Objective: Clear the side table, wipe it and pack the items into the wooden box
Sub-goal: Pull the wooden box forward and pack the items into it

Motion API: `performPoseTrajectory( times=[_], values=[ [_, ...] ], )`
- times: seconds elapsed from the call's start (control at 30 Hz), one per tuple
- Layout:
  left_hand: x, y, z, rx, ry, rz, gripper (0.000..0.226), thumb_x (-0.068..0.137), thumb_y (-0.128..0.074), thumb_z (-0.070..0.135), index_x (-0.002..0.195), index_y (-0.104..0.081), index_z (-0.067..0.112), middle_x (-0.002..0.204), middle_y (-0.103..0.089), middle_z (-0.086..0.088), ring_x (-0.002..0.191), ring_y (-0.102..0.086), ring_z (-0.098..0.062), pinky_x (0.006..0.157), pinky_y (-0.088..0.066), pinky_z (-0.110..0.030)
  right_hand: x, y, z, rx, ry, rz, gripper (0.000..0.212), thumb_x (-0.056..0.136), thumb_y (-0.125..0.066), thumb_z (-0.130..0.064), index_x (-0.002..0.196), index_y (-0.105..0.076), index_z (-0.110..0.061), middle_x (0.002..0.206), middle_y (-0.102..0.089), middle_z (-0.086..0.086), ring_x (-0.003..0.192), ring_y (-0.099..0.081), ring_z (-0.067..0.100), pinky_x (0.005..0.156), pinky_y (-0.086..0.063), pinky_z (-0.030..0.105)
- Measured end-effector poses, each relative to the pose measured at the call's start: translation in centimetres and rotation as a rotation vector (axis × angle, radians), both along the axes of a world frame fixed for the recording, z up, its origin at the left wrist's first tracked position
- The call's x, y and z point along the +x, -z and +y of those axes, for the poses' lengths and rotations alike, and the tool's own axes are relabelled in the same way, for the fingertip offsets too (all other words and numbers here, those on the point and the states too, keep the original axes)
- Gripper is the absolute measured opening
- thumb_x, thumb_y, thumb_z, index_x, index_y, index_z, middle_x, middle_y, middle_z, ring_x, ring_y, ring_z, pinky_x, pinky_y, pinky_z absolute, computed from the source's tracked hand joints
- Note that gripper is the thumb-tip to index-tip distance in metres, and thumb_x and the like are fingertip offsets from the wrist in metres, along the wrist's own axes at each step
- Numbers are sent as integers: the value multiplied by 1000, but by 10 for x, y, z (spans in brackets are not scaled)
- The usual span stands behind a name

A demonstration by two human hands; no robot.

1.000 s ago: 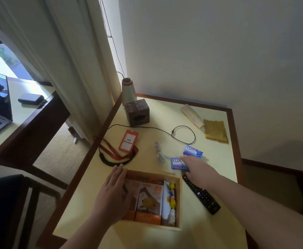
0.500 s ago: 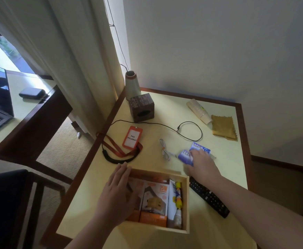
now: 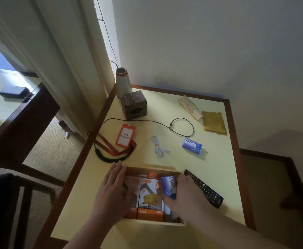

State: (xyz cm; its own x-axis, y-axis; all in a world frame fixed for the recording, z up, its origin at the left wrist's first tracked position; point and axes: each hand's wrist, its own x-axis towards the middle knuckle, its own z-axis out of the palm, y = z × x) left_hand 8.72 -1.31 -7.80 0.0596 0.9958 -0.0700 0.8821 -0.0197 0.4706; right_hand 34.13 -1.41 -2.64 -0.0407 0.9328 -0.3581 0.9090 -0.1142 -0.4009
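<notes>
Over the box, the right hand pinches a soap; the left hand rests flat on the box's left edge. The box looks nearly full: an early release could leave the soap perched on the cartons, and it may slide out. A second soap lies on the table.
</notes>
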Motion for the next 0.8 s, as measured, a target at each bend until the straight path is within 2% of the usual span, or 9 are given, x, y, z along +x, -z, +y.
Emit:
performPoseTrajectory(
  times=[0.1, 0.2, 0.33, 0.4, 0.47, 0.53, 0.63, 0.73, 0.8],
  values=[
    [1, -1, 0, 7, 1, -9, 74, 103, -51, 52, 166, -22, 25, 173, -11, 11, 159, 3, -7, 127, -18, -39, -6, 6, 4, 66, -44, -139, 74, 92, -49, -76, 135, -43, -15, 115, -49, 1, 98, -55, 13, 81, -49, 24],
    [-1, 1, 0, 15, 13, -6, 73, 104, -49, 52, 166, -23, 23, 173, -14, 9, 159, 3, -7, 125, -14, -35, -11, 9, 9, 202, -168, -329, 62, 94, -48, -71, 125, -42, -17, 114, -51, 6, 98, -54, 20, 81, -53, 33],
    [-2, 3, 0, 44, 7, -21, 72, 101, -42, 55, 163, -31, 20, 171, -22, 7, 158, -4, -8, 125, -23, -40, -3, 19, 10, 413, -538, -338, 45, 93, -58, -56, 121, -53, -20, 109, -58, 5, 96, -55, 24, 82, -50, 43],
    [-2, 5, 0, 44, 4, -20, 74, 100, -38, 58, 163, -32, 19, 171, -23, 6, 159, -6, -8, 124, -22, -38, 5, 24, 11, 387, -704, -348, 52, 87, -66, -50, 128, -57, -18, 108, -60, 4, 98, -57, 25, 88, -49, 47],
    [-3, 6, 0, 46, 10, -9, 74, 100, -39, 58, 163, -32, 19, 171, -23, 5, 159, -6, -9, 123, -21, -36, 11, 30, 15, 308, -769, -399, 68, 77, -78, -38, 137, -55, -16, 113, -59, 6, 102, -57, 27, 96, -47, 48],
    [-3, 7, 0, 44, 8, -7, 73, 100, -41, 57, 163, -32, 20, 171, -24, 5, 159, -6, -9, 123, -22, -37, 13, 34, 19, 306, -798, -436, 74, 68, -86, -27, 135, -57, -15, 113, -59, 8, 101, -60, 28, 96, -49, 46],
    [-2, 6, 0, 32, 4, -13, 74, 99, -42, 57, 163, -31, 21, 171, -24, 6, 159, -8, -11, 124, -26, -42, 11, 35, 23, 315, -789, -392, 74, 60, -91, -28, 127, -62, -18, 106, -60, 5, 94, -61, 24, 87, -53, 42],
    [-1, 5, 0, 25, -4, -14, 70, 103, -46, 54, 163, -31, 22, 171, -23, 7, 159, -8, -11, 124, -26, -42, 16, 26, 33, 423, -731, -187, 40, 84, -74, -51, 114, -63, -26, 102, -57, -2, 92, -54, 17, 78, -49, 36],
    [-1, 5, 1, 13, -9, -4, 70, 104, -51, 51, 164, -29, 23, 172, -22, 8, 159, -6, -10, 125, -23, -39, 24, 11, 48, 485, -640, -18, 31, 97, -58, -56, 103, -65, -26, 96, -55, -6, 87, -50, 13, 75, -46, 33]
  ],
)
